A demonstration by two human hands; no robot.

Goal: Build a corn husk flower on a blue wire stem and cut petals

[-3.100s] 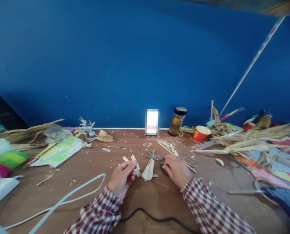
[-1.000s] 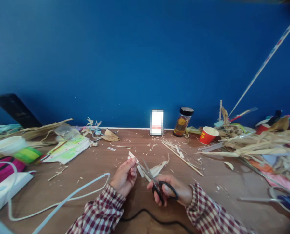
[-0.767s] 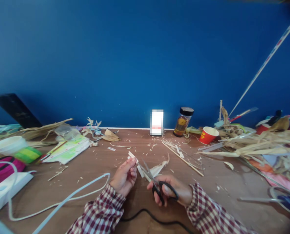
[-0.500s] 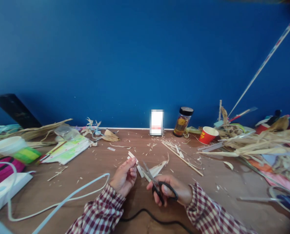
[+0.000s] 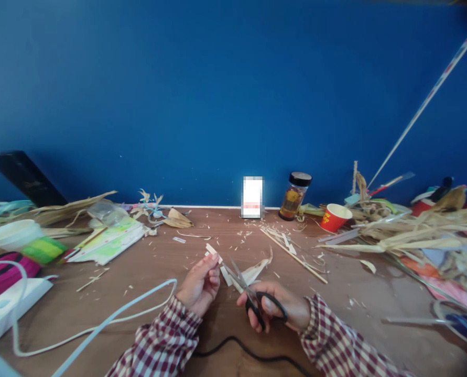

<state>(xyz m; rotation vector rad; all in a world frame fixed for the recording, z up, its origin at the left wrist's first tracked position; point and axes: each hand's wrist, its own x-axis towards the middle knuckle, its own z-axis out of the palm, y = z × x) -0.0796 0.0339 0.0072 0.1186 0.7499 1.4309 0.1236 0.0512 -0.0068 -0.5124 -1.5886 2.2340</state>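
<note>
My left hand (image 5: 202, 283) pinches a short pale strip (image 5: 212, 251) between thumb and fingers, its upper end sticking out past the fingertips. It looks like corn husk, though I cannot be sure. My right hand (image 5: 270, 303) has its fingers through the black handles of a pair of scissors (image 5: 241, 278). The blades are parted and point up and left, their tips close to the left fingertips. Beneath and behind the blades lies a piece of dry corn husk (image 5: 259, 269) on the brown table (image 5: 158, 324).
Thin sticks (image 5: 296, 256) and many pale scraps lie beyond my hands. Farther back stand a lidded jar (image 5: 295, 196) and a red paper cup (image 5: 335, 218). Corn husks (image 5: 422, 225) heap at the right. A white cable (image 5: 115, 314) and power strip (image 5: 13, 306) lie at the left.
Almost nothing differs. The scissors and my right hand have shifted very slightly; my left hand keeps its pinch on the strip.
</note>
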